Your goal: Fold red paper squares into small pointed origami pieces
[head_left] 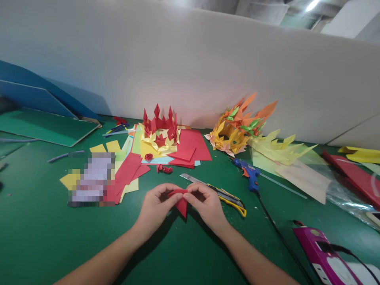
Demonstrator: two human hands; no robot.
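Between my two hands is a folded piece of red paper (181, 206), its pointed end hanging down toward me. My left hand (158, 204) pinches its left side between thumb and fingers. On the other side, my right hand (204, 202) pinches the upper right edge, the two thumbs almost meeting. Just behind my right hand lies a yellow-and-black utility knife (230, 198) with its blade out to the left. Small folded red paper pieces (164, 169) rest a little beyond my hands. A red and yellow paper crown (160, 132) stands farther back on coloured sheets.
An orange paper crown (231, 134) and a pale yellow one (276, 146) stand back right. A blue glue gun (249, 174) trails its cable toward a magenta power strip (326, 253). Red paper strips (127, 174) lie left beside a pixelated object (95, 178). A white partition (190, 67) closes the back.
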